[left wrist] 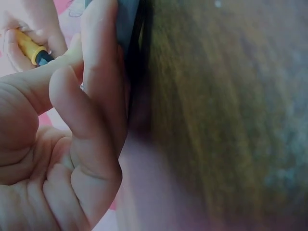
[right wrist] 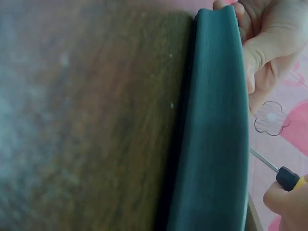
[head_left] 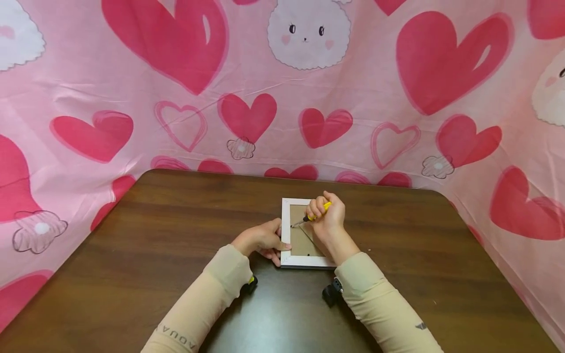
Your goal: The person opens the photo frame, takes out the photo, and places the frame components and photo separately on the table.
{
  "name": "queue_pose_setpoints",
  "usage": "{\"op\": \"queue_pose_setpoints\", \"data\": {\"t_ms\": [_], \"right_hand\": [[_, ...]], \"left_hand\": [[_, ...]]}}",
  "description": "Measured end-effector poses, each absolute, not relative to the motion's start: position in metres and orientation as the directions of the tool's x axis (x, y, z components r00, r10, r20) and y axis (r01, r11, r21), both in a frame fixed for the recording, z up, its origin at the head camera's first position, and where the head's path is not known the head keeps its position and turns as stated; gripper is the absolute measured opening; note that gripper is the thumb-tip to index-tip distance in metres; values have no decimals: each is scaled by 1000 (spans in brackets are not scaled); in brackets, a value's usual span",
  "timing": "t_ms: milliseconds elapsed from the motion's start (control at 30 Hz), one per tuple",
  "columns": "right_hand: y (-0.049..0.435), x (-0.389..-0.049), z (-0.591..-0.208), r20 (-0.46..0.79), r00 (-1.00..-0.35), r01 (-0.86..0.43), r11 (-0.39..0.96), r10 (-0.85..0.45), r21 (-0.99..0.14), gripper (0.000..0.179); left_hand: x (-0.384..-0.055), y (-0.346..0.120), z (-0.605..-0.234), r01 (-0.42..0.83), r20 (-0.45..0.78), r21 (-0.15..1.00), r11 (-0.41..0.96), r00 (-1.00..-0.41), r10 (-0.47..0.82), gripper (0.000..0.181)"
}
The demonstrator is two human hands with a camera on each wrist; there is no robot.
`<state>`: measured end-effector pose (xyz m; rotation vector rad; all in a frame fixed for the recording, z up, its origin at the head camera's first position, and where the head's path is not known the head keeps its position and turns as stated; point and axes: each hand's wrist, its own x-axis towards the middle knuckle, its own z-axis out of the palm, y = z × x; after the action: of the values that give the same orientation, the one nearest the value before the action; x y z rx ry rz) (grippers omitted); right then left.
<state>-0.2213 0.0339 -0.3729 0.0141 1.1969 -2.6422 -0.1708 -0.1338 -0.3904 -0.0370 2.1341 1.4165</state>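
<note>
A white picture frame [head_left: 286, 211] lies back side up on the table, showing its brown backing board [head_left: 301, 245]. My left hand [head_left: 264, 238] grips its left border, thumb on top and fingers along the side. In my right hand [head_left: 331, 218] is a screwdriver [head_left: 327, 206] with a yellow and black handle, held in curled fingers. Its metal tip points down at a small dark tab [head_left: 292, 226] on the board's left edge. Another dark tab [head_left: 308, 255] shows at the near edge. The right hand hides the frame's right part. From the right wrist, the frame's outer side [right wrist: 216, 120] looks grey-green.
The dark brown wooden table [head_left: 176, 211] stretches out around the frame. Behind and beside it hangs a pink cloth [head_left: 282, 83] with hearts and white faces. Tiny light specks [head_left: 369, 250] lie right of the frame. Dark devices [head_left: 332, 292] sit at both wrists.
</note>
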Motion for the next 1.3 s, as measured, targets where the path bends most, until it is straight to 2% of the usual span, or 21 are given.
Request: {"op": "queue_pose_setpoints", "data": {"t_ms": [467,900,1300], "right_hand": [[10,-226,-364,-44,-992,115,-681,-120,-723,57],[-14,-221,-358,5,-999,16,-611,-31,-792,55],[-33,-220,-354,71,-997,-51,-504,-20,-862,52]], "left_hand": [[-174,-132,-393,-332,-484,838,434,-819,309,33],[-176,-136,-392,-343,-502,826,447,-809,307,34],[-177,-137,-389,-349,-509,824,446,-802,313,35]]}}
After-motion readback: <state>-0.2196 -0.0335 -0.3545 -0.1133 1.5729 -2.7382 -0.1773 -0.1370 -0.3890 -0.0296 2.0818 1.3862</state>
